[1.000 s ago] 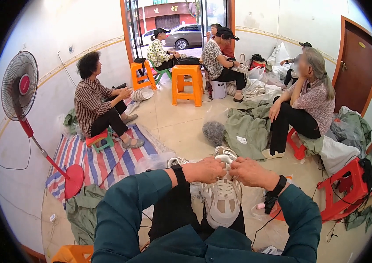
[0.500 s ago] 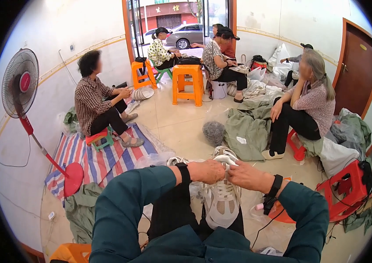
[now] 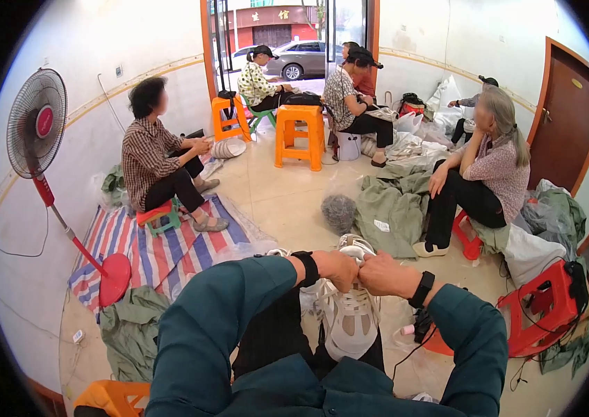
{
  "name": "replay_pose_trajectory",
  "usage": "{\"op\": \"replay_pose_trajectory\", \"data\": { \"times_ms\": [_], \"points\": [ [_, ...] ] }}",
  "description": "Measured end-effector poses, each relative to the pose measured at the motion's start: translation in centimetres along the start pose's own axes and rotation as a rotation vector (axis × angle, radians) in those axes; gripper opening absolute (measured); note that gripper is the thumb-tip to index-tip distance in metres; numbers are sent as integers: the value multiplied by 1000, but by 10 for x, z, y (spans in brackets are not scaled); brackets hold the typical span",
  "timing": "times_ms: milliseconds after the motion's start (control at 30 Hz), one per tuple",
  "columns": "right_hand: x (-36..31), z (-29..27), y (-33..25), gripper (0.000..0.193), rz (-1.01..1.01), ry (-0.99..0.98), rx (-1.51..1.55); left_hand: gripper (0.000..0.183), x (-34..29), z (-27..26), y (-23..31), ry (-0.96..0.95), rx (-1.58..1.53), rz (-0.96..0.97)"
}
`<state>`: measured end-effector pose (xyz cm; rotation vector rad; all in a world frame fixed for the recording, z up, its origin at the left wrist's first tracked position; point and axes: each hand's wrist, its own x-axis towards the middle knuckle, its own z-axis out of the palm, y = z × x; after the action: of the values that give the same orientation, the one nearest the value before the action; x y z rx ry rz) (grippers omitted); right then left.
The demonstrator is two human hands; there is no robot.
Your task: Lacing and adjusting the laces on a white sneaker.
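A pale grey and white lace-up sneaker [image 3: 352, 332] rests on my lap, toe toward me. My left hand [image 3: 337, 270] and my right hand [image 3: 387, 276] meet at the top of its lacing, just below the ankle opening. Both are closed, with fingers bent and pinching at the shoe's upper; the exact bit of lace or tongue between them is hidden. White laces [image 3: 354, 301] cross the front of the shoe below my fingers. Behind my left wrist, part of another sneaker [image 3: 279, 253] shows, mostly covered by my arm.
Seated people work or rest around the room. A striped sheet [image 3: 162, 258] and a red floor fan [image 3: 115, 278] are at left. Green cloth [image 3: 393, 215] and a dark mesh bundle [image 3: 339, 213] lie ahead. A red stool [image 3: 543, 306] with cables stands at right, near a thread spool [image 3: 408, 329].
My left wrist has turned and its forearm has risen, while both hands stay together at the top of the sneaker. The view has shifted slightly.
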<state>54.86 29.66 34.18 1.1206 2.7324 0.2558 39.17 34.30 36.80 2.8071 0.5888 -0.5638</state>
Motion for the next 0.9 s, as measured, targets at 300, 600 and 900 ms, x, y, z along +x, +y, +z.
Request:
{"op": "replay_pose_trajectory", "data": {
  "times_ms": [300, 600, 900],
  "points": [
    [5, 14, 4, 12, 30, 25, 101, 30, 11, 16, -8, 108, -81, -85],
    [-3, 29, -3, 18, 249, 128, 375, 27, 14, 14, -3, 105, -84, -118],
    [-1, 36, -12, 19, 393, 428, 673, 24, 45, 50, -40, 109, -242, 10]
  ]
}}
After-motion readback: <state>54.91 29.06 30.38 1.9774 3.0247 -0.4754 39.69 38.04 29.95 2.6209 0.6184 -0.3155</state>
